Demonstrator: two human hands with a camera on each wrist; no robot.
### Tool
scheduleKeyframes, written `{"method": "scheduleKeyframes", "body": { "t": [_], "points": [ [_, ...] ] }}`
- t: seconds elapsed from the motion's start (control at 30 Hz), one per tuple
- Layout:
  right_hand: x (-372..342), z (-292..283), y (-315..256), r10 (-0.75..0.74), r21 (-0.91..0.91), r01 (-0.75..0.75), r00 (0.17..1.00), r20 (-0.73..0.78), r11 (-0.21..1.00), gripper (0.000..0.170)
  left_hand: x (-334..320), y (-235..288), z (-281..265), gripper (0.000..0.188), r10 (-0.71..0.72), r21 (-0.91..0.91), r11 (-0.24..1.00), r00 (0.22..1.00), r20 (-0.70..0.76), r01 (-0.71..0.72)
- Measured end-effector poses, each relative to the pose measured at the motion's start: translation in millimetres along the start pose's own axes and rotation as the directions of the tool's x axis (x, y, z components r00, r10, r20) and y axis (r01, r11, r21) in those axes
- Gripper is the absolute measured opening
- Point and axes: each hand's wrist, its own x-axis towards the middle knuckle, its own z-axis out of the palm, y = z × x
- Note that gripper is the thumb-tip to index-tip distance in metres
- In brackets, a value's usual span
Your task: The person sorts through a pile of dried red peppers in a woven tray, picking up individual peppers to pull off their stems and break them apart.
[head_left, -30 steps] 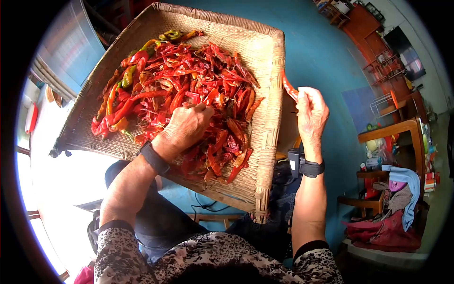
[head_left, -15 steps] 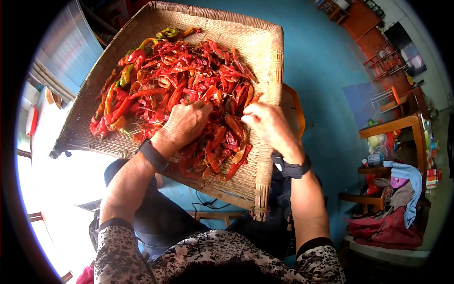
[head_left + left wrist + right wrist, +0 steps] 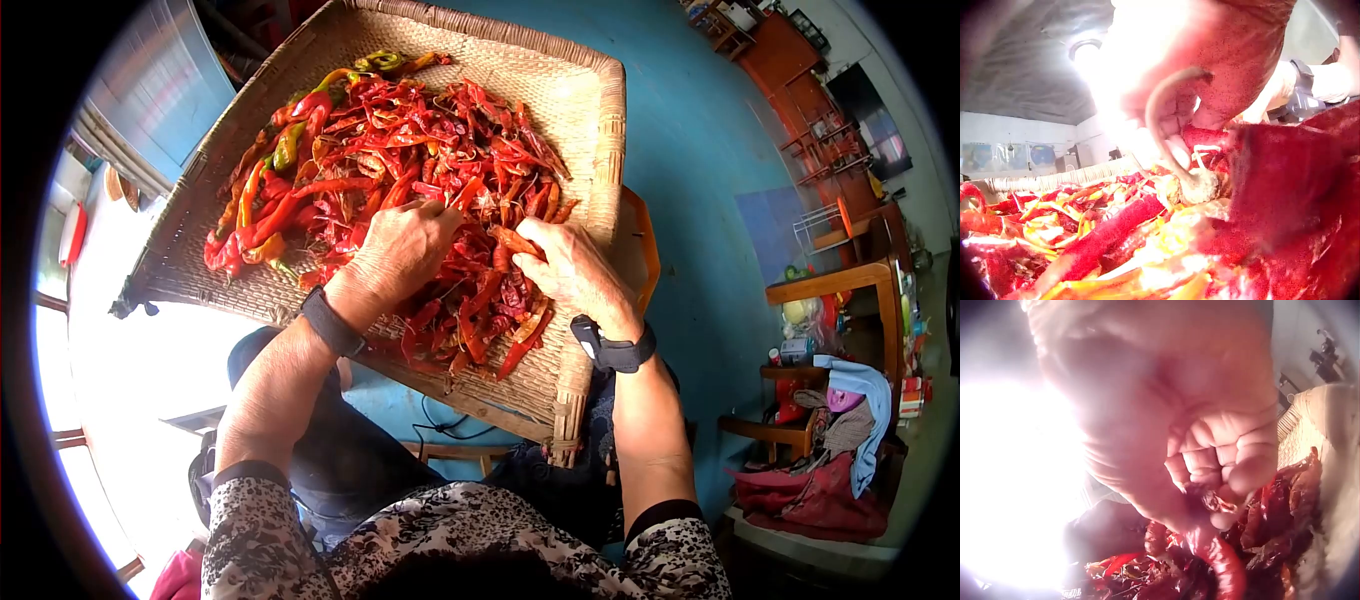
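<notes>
- Nearest, the patterned sleeves flank the lap; the woven basket sits askew just beyond, probably so everything lies within easy reach.
- The right hand pinches an orange-red chili over the basket's right side, likely lightly because the pod looks brittle; its long axis runs crosswise, free end towards the left hand.
- The left hand, fingers curled, clamps a red chili near the pile's middle, seemingly steadying it; this one slants, tip pointing away and rightward.
- Farther left, plumper chilies lie lengthwise, perhaps grouped by dryness.
</notes>
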Motion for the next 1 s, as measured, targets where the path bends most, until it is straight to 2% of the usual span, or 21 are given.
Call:
{"method": "scheduleKeyframes", "body": {
  "t": [0.03,0.1,0.13,0.2,0.27,0.33,0.4,0.43,0.53,0.57,0.63,0.77,0.83,0.87,0.93,0.97,1.0],
  "points": [
    [-1,-2,0,0.003,0.0,-0.003,1.0,-0.001,1.0,0.017,1,0,1,0.01,0.009,0.002,1.0,1.0,-0.002,-0.009],
    [-2,-6,0,-0.119,0.008,0.122,0.977,-0.175,0.992,0.016,2,1,3,0.009,0.025,0.002,1.0,1.0,-0.004,-0.025],
    [-4,-11,2,-0.037,0.082,0.05,0.988,-0.148,0.995,0.019,2,3,3,0.008,0.026,0.007,1.0,1.0,0.002,-0.026],
    [-10,-16,14,0.023,0.256,0.029,0.98,-0.196,0.966,0.021,2,5,4,0.008,0.028,0.011,1.0,1.0,0.01,-0.028],
    [-16,-25,21,0.109,0.441,0.042,0.944,-0.312,0.896,0.018,3,5,4,0.007,0.039,0.021,0.999,0.999,0.023,-0.039],
    [-22,-43,28,0.246,0.45,-0.035,0.873,-0.421,0.892,0.017,4,7,3,0.007,0.039,0.012,0.999,0.999,0.02,-0.039],
    [-28,-52,41,0.353,0.44,-0.093,0.751,-0.558,0.893,0.017,4,8,2,0.007,0.038,0.003,0.999,0.999,0.018,-0.038],
    [-33,-54,58,0.305,0.32,-0.12,0.718,-0.626,0.94,0.017,4,8,3,0.007,0.039,0.003,0.999,0.999,0.024,-0.039],
    [-49,-65,82,0.294,0.039,-0.341,0.742,-0.602,0.939,0.017,5,8,3,0.008,0.032,0.019,0.999,0.999,0.044,-0.033],
    [-52,-65,85,0.295,0.039,-0.341,0.743,-0.6,0.939,0.017,5,7,3,0.008,0.024,0.036,0.999,0.998,0.056,-0.026],
    [-55,-66,79,0.322,-0.132,-0.463,0.769,-0.552,0.877,0.015,5,4,6,0.008,0.033,0.03,0.999,0.999,0.031,-0.034],
    [-51,-61,84,0.357,-0.272,-0.55,0.772,-0.526,0.79,0.013,5,2,6,0.009,0.037,0.024,0.999,0.999,0.032,-0.038],
    [-46,-57,88,0.324,-0.322,-0.588,0.735,-0.596,0.742,0.023,5,2,5,0.009,0.037,0.024,0.999,0.999,0.032,-0.038],
    [-44,-57,88,0.323,-0.323,-0.588,0.735,-0.597,0.742,0.023,4,2,5,0.009,0.037,0.023,0.999,0.999,0.033,-0.037],
    [-34,-54,78,-0.056,-0.506,-0.368,0.765,-0.642,0.78,0.031,3,2,6,0.009,0.031,0.02,0.999,0.999,0.033,-0.032],
    [-26,-52,73,-0.121,-0.451,-0.237,0.765,-0.632,0.861,0.03,3,0,6,0.01,0.026,0.022,0.999,0.999,0.032,-0.027],
    [-21,-50,58,0.028,-0.234,-0.182,0.841,-0.54,0.955,0.029,3,1,5,0.01,0.021,0.028,0.999,0.999,0.026,-0.022]
  ]
}}
